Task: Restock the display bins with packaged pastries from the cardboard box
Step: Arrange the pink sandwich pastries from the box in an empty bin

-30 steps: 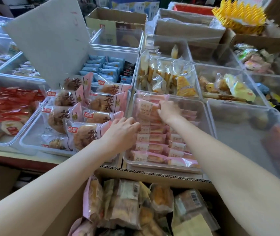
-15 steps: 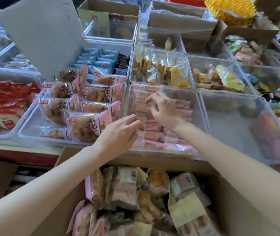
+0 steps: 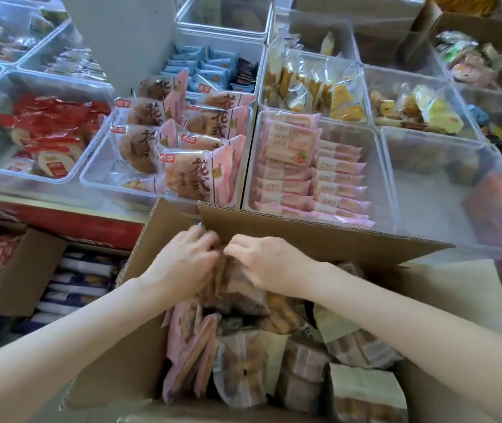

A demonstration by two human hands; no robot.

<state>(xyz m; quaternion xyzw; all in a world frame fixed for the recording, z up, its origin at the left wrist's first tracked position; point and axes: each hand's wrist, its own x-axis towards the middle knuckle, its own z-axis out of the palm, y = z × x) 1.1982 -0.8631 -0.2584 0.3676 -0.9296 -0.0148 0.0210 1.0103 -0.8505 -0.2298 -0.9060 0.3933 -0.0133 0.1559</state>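
Observation:
An open cardboard box (image 3: 304, 230) in front of me holds several packaged pastries (image 3: 243, 355) in pink and clear wrappers. My left hand (image 3: 182, 267) and my right hand (image 3: 268, 264) are both down in the far end of the box, fingers curled round a bunch of upright packets (image 3: 231, 285) between them. Beyond the box stand clear display bins: one with large round pink-wrapped pastries (image 3: 194, 166), one with rows of small pink bars (image 3: 314, 175).
A nearly bare clear bin (image 3: 427, 190) sits right of the pink bars. A bin of red packets (image 3: 39, 135) is at the left, yellow pastry bins (image 3: 314, 83) behind. Another carton with dark packs (image 3: 75, 285) stands low at the left.
Both hands have left the pink-bar bin and pulled back down into the cardboard box, where they now grip packets. The camera has tilted down toward the box.

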